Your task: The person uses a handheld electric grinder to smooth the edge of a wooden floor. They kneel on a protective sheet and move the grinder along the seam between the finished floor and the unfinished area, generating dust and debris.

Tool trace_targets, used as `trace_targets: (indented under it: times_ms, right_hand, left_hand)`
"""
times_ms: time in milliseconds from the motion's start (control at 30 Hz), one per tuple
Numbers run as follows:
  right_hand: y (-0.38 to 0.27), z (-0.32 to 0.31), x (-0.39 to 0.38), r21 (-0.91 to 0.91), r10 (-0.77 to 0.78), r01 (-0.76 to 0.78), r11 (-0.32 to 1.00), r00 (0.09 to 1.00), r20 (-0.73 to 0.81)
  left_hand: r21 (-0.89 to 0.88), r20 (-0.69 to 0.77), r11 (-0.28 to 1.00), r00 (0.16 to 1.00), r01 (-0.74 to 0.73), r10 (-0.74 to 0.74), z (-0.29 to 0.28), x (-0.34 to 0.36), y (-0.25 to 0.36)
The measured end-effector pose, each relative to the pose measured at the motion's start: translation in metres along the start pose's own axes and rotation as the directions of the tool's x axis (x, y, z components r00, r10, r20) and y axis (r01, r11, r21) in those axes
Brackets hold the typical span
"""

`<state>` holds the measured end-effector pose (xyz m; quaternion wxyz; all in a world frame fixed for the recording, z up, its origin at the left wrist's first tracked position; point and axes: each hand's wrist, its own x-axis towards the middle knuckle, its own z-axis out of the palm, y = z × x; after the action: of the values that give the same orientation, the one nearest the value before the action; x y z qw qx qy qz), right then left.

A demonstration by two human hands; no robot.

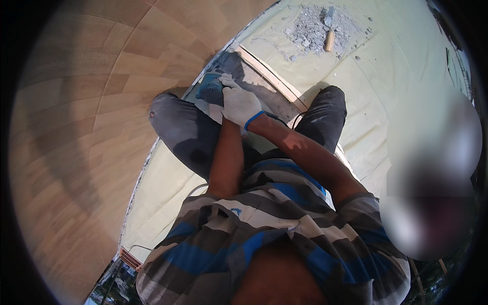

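Observation:
A teal power tool [208, 89] sits at the edge of a strip of bare grey surface [267, 89] between my bent knees, against the brown tiled surface. My right hand [241, 105], in a white knitted glove with blue cuff, is closed on the tool's upper side. My left hand [227, 80] also grips the tool, mostly hidden behind my right hand, with only some gloved fingers showing. A long pale wooden strip [264, 71] lies along the right side of the grey strip.
Brown tiled surface [86, 127] curves along my left. Pale yellow sheeting [386, 61] covers the area right and beneath me, holding a pile of grey rubble [305, 35] and a wooden-handled trowel [329, 40]. A cable [140, 246] shows at lower left. A blurred patch hides the far right.

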<state>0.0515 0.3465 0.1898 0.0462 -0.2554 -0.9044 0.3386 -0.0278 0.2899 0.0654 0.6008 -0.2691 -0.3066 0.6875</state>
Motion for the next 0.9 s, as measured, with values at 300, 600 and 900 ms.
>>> trace_targets:
  times_ms: [300, 600, 900]
  right_hand:
    - [0.019, -0.064, -0.032, 0.124, 0.041, -0.047, 0.991, 0.998, 0.051]
    - [0.069, -0.074, -0.071, 0.328, 0.087, -0.090, 0.940, 0.996, 0.023]
    - [0.104, -0.061, -0.055, 0.528, 0.142, -0.163, 0.833, 0.987, 0.081]
  left_hand:
    - [0.262, 0.046, 0.964, 0.999, -0.037, 0.026, -0.032, 0.010, 0.025]
    - [0.752, -0.004, 0.573, 0.867, -0.327, 0.499, -0.049, 0.024, -0.018]
    - [0.820, -0.116, 0.516, 0.813, -0.245, 0.570, -0.030, 0.036, -0.041]
